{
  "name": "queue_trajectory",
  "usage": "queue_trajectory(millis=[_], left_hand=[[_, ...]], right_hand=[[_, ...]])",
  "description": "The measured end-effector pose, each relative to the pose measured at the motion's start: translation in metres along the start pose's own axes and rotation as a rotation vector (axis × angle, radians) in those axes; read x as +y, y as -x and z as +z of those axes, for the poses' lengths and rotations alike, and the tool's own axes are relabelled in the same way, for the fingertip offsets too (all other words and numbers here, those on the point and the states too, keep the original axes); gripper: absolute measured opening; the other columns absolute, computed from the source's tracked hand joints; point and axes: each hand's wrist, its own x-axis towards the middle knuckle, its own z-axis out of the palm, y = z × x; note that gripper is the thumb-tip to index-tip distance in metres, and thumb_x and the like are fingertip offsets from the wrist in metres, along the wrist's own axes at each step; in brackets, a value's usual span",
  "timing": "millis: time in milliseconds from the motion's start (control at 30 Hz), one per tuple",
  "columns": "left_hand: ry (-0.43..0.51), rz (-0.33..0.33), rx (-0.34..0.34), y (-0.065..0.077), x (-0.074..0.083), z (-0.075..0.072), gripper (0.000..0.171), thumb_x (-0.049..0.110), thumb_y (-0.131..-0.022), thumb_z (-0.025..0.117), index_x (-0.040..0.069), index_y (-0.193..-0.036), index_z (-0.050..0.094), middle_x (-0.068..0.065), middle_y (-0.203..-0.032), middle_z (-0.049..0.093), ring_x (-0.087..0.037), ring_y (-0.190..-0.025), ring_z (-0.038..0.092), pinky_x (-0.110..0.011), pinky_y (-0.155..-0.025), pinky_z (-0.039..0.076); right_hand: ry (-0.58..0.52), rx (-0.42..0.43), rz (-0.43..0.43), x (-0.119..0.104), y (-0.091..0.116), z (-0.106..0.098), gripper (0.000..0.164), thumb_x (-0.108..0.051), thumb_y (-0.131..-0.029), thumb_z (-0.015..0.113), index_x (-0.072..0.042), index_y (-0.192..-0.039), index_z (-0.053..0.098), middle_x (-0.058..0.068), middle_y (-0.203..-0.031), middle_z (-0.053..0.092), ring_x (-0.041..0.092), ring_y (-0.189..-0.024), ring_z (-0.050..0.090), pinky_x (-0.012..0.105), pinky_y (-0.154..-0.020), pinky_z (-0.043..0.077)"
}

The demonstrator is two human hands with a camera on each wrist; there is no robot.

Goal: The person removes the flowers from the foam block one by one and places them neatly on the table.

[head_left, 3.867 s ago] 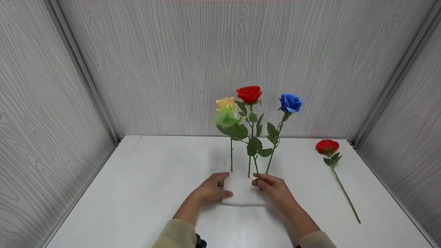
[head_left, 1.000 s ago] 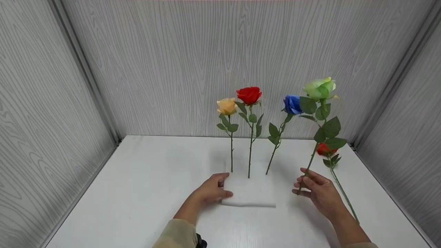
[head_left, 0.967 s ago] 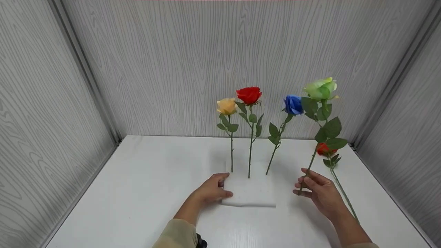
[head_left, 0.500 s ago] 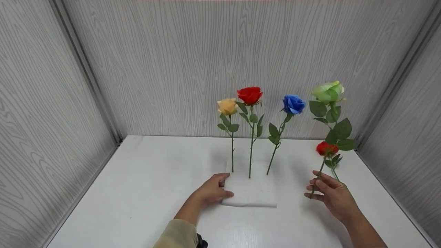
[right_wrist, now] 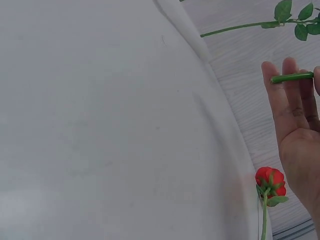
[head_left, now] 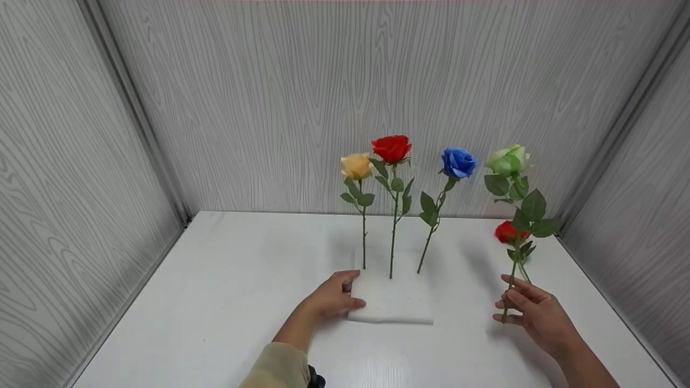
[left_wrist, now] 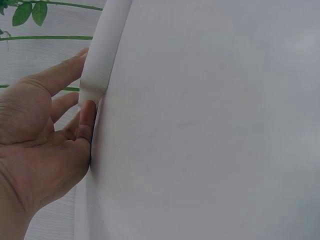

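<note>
My right hand (head_left: 542, 318) pinches the stem of a green rose (head_left: 508, 161) and holds it upright above the right part of the table; the stem's cut end (right_wrist: 292, 77) sticks out past my fingers in the right wrist view. With my left hand (head_left: 329, 296) I grip the left edge of a flat white foam block (head_left: 393, 302). Three roses stand in this block: a yellow rose (head_left: 356, 166), a red rose (head_left: 392, 149) and a blue rose (head_left: 459, 163), which leans right. In the left wrist view my left fingers (left_wrist: 65, 75) press against the block's side.
Another red rose (head_left: 509, 231) lies on the white table (head_left: 242, 280) at the right, partly hidden behind the green rose and my right hand. Grey wood-grain panels (head_left: 269, 108) enclose the table at the back and both sides.
My right hand has drawn the green rose away from the block's front and carried it right, lowering it slightly in the last second. My left hand has stayed on the block.
</note>
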Motion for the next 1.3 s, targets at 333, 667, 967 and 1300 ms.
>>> queue_trajectory(millis=[333, 667, 967, 1300], left_hand=[[0.001, 0.007, -0.006, 0.0, 0.0, 0.0, 0.087, 0.013, -0.089, 0.09, 0.012, -0.165, 0.046, -0.02, -0.171, 0.039, -0.042, -0.155, 0.046, -0.056, -0.126, 0.04], [0.004, 0.01, -0.005, 0.0, 0.001, 0.0, 0.086, 0.011, -0.09, 0.089, 0.01, -0.165, 0.046, -0.023, -0.172, 0.038, -0.044, -0.157, 0.043, -0.057, -0.128, 0.038], [-0.013, 0.029, 0.007, 0.003, 0.003, 0.0, 0.085, 0.013, -0.091, 0.088, 0.009, -0.164, 0.047, -0.024, -0.167, 0.042, -0.043, -0.154, 0.045, -0.058, -0.127, 0.038], [-0.028, 0.038, 0.012, 0.001, 0.0, 0.001, 0.084, 0.013, -0.091, 0.088, 0.008, -0.164, 0.047, -0.024, -0.165, 0.044, -0.042, -0.15, 0.049, -0.057, -0.125, 0.041]], right_hand=[[0.061, 0.058, 0.095, 0.004, 0.007, -0.014, 0.033, -0.018, -0.112, 0.061, -0.038, -0.135, 0.074, -0.003, -0.102, 0.068, 0.012, -0.098, 0.073, 0.043, -0.091, 0.067], [0.054, 0.041, 0.175, 0.003, 0.012, -0.032, 0.033, -0.019, -0.113, 0.059, -0.043, -0.127, 0.077, -0.002, -0.103, 0.068, 0.012, -0.098, 0.073, 0.043, -0.091, 0.067], [0.034, -0.084, 0.285, 0.004, 0.015, -0.05, 0.032, -0.022, -0.114, 0.057, -0.042, -0.132, 0.076, -0.004, -0.106, 0.071, 0.012, -0.101, 0.074, 0.042, -0.093, 0.066], [0.026, -0.12, 0.325, 0.01, 0.019, -0.062, 0.031, -0.023, -0.115, 0.056, -0.039, -0.131, 0.077, -0.002, -0.102, 0.077, 0.012, -0.098, 0.075, 0.041, -0.091, 0.066]])
